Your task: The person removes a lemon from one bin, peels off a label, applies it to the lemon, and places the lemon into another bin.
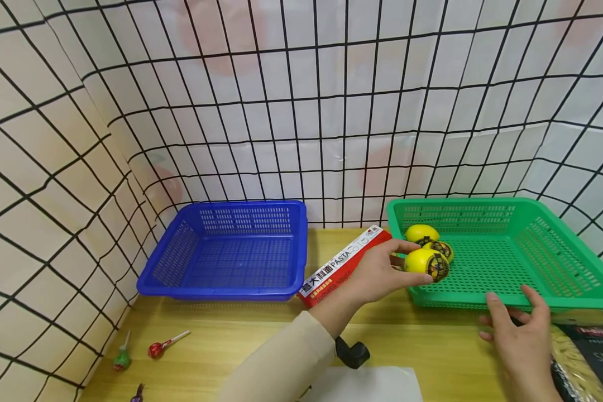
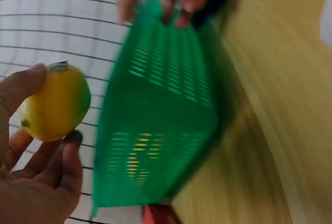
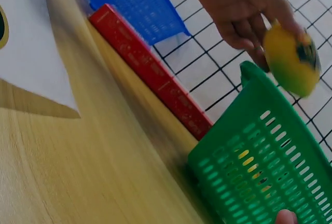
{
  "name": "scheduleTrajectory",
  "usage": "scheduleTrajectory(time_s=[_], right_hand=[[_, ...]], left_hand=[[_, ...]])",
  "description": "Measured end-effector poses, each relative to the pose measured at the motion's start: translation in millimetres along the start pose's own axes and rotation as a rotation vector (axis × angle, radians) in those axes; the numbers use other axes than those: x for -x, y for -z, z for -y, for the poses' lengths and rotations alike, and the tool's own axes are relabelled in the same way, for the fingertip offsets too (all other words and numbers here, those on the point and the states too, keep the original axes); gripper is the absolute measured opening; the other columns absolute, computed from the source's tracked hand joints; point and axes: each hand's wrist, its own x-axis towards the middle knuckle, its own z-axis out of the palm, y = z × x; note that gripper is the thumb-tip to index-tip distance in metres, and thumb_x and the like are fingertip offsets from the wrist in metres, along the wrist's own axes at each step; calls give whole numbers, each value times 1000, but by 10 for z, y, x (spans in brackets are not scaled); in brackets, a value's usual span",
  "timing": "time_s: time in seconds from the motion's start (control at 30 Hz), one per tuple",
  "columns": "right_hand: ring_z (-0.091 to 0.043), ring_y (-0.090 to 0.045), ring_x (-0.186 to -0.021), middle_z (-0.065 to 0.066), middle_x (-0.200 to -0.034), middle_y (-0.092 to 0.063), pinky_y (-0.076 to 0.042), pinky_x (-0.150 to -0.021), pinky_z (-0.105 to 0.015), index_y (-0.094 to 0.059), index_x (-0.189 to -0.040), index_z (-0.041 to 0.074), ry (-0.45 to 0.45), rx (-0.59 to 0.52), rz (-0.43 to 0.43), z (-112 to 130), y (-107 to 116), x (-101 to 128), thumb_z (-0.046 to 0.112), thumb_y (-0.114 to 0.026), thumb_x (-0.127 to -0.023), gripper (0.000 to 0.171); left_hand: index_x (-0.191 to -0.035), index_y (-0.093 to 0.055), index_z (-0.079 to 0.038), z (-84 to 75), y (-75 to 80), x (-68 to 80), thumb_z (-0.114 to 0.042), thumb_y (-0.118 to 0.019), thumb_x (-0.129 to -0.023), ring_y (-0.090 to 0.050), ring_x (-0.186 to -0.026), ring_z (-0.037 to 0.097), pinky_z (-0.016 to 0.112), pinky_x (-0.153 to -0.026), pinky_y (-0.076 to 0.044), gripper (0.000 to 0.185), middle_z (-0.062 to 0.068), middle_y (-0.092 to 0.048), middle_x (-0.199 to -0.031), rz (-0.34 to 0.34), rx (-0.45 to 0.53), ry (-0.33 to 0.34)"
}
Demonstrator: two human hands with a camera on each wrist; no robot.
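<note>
My left hand pinches a yellow lemon between thumb and fingers; a dark printed label shows on its side in the head view. It is above the left front rim of the green basket, clear of the rim in the right wrist view. Inside that basket lie two more labelled lemons, one at the back and another partly hidden by the held one. At the front rim is my right hand, fingers loosely spread, with nothing held.
A blue basket stands at left. Between the baskets lies a red-and-white pasta box. Red and green lollipops lie front left. A black curved object, white sheet and pasta bag are in front. Black wire grid encloses the back.
</note>
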Motion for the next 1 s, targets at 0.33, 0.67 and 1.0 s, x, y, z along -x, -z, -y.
scheduleTrajectory(time_s=[0.33, 0.67, 1.0], right_hand=[[4, -61, -63, -2, -117, -37, -58, -53, -24, -10, -160, 39, 15, 1, -73, -87, -57, -30, 42, -61, -99, 79], [5, -60, -65, -2, -120, -39, -58, -55, -25, -7, -159, 42, 12, 37, -49, -71, -122, -51, 45, -58, -100, 78], [5, -60, -64, -6, -114, -43, -58, -56, -25, -4, -160, 43, 3, 50, -29, -76, -139, -59, 47, -55, -101, 79]], left_hand=[[-127, -70, -41, 74, -296, -461, -69, -76, -78, -42, -108, 10, 27, -79, -32, 56, -25, -68, -121, -41, -805, -84], [-120, -69, -52, 83, -391, -586, -74, -77, -74, -38, -111, 16, 33, -79, -29, 52, -27, -67, -116, -33, -974, 56], [-122, -70, -39, 164, -156, -328, -62, -69, -89, -46, -113, 11, 27, -88, -37, 41, -18, -65, -129, -82, -767, -70]])
